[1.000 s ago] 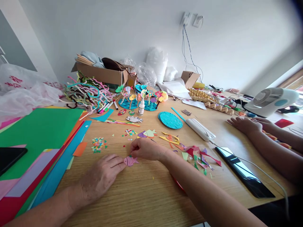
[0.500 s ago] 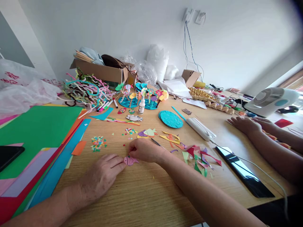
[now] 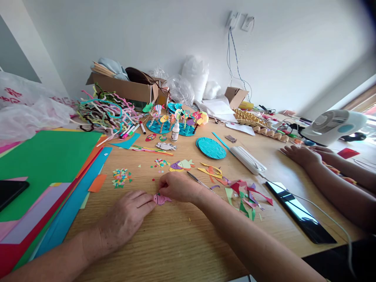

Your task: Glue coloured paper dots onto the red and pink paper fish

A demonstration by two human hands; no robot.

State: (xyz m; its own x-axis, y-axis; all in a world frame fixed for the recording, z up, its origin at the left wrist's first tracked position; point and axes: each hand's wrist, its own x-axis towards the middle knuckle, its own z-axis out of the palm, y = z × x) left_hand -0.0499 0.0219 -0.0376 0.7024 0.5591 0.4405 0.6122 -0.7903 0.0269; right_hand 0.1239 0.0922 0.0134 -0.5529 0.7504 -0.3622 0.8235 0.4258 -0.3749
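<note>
Since one second earlier, the right hand (image 3: 179, 187) has shifted slightly left, exposing more of a pen (image 3: 194, 177). Left to right: stacked coloured sheets (image 3: 55, 156); small paper pieces (image 3: 121, 177); the left hand (image 3: 126, 211), fingers extended and close together, tips at the head of a pink paper fish (image 3: 160, 199) lying flat between both hands; right fingers curled at its upper edge, closure and grip not discernible; paper scraps (image 3: 242, 204).
</note>
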